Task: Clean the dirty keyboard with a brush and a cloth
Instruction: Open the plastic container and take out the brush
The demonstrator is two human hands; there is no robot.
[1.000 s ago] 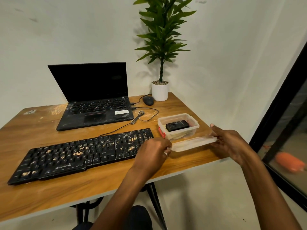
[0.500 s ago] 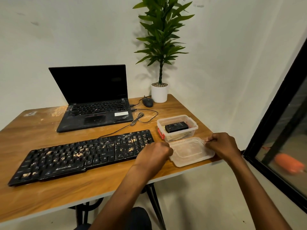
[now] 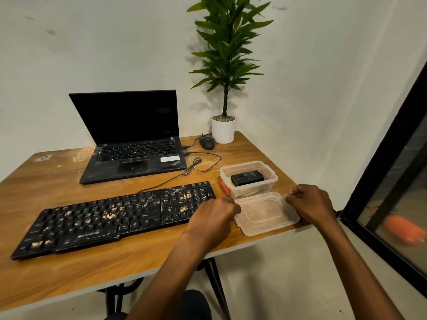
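I see the keyboard (image 3: 115,218), black and wired, lying slantwise across the near half of the wooden table (image 3: 57,280), in front of the open laptop (image 3: 131,144). Its keys are speckled with tan crumbs, thickest through the middle and toward the right end. My left hand (image 3: 212,215) covers its near right corner, so the keys there are hidden. This hand's fingers curl in against the left rim of a clear plastic lid (image 3: 265,213) that lies flat by the table's edge. The fingertips are tucked behind the knuckles, and I cannot tell whether they really grip. My right hand (image 3: 312,204) pinches the lid's far right corner with curled fingers. Just behind the lid stands an open clear container (image 3: 270,174) with a black block (image 3: 247,177) on top. The pale stuff beneath it is hard to make out. The keyboard lies left of both hands, beside the left and well apart from the right.
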